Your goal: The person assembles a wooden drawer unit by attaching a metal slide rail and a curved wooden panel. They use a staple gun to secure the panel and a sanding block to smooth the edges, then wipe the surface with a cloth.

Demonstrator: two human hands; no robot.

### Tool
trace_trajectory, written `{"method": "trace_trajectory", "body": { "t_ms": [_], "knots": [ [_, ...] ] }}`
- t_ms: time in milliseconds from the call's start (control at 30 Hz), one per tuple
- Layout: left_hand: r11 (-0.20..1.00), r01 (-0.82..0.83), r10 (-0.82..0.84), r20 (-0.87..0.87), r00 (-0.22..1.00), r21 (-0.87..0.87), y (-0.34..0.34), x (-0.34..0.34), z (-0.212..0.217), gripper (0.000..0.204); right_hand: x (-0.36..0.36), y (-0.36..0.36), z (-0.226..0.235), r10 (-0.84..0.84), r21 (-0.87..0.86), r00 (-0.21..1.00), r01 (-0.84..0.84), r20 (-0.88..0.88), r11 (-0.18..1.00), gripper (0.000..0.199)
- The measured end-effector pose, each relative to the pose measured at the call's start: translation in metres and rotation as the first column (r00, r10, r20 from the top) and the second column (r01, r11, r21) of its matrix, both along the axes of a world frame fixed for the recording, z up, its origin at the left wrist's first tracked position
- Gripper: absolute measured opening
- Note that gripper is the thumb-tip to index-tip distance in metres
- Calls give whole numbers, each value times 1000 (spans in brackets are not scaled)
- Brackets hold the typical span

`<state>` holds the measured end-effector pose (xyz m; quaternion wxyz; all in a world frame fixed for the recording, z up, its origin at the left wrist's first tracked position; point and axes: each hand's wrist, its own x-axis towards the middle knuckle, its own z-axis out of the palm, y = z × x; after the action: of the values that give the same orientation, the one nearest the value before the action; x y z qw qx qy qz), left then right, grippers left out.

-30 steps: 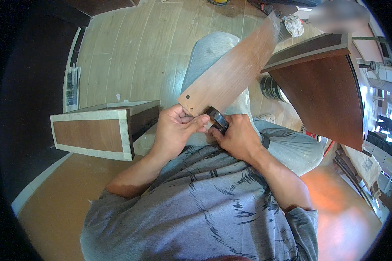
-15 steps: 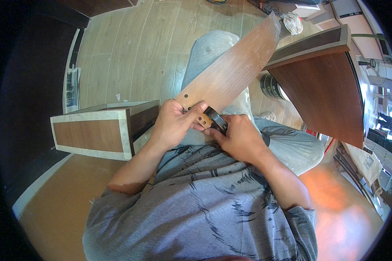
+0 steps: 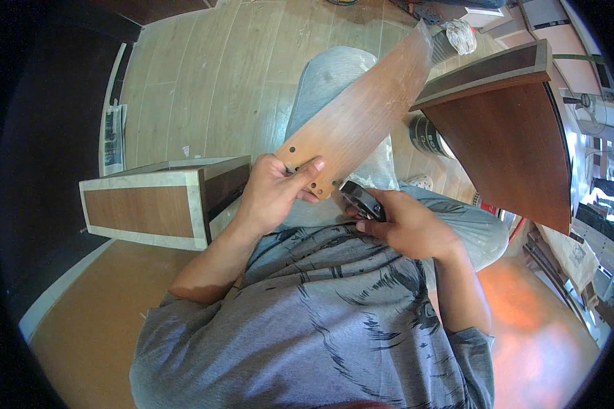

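A long wood-grain fan blade (image 3: pixel 365 123) slants up and right across my lap, with several small dark holes at its near end. My left hand (image 3: pixel 269 194) grips that end, the thumb on top beside the holes and the fingers underneath. In my right hand (image 3: pixel 413 221) is a small black rounded tool (image 3: pixel 363 202), held between thumb and fingers. The tool's tip is close to the blade's corner hole; I cannot tell whether they touch. My fingers hide part of the tool.
A drawer-like box with pale edging (image 3: pixel 140 210) stands at my left. To the right leans a brown wooden cabinet piece (image 3: pixel 505 146), with a dark bucket (image 3: pixel 426 136) beside it. A white cloth bundle (image 3: pixel 460 37) lies beyond the blade's tip. Tiled floor (image 3: pixel 205 88) extends ahead.
My right hand has drawn the black tool rightward, off the blade's holed end, and turned it. My left hand and the blade have barely moved.
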<state>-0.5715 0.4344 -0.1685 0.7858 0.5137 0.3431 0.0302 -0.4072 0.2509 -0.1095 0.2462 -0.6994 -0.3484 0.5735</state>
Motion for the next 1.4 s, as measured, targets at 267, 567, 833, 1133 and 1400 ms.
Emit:
{"method": "trace_trajectory", "body": {
  "t_ms": [267, 567, 833, 1133, 1400],
  "knots": [
    [998, 29, -29, -17, 999, 47, 7, -1, -1, 33, 21, -17, 5, -141, -2, 955, 146, -261, 989, 35],
    [977, -84, 72, 66, 995, 197, 27, 7, 7, 29, 47, -18, -9, -166, -98, 894, 137, -417, 986, 26],
    [962, -58, 39, 74, 996, 268, 29, 7, 5, 31, 54, -9, -28, -56, -6, 883, 60, -465, 998, 28],
    [965, -86, 59, 115, 992, 248, 27, 11, 11, 32, 43, -29, -59, -194, -34, 334, 430, -922, 902, 78],
    [980, -52, 34, 99, 995, 193, 29, 14, 19, 33, 40, -40, -65, -162, -19, 272, 463, -949, 886, 85]
  ]
}}
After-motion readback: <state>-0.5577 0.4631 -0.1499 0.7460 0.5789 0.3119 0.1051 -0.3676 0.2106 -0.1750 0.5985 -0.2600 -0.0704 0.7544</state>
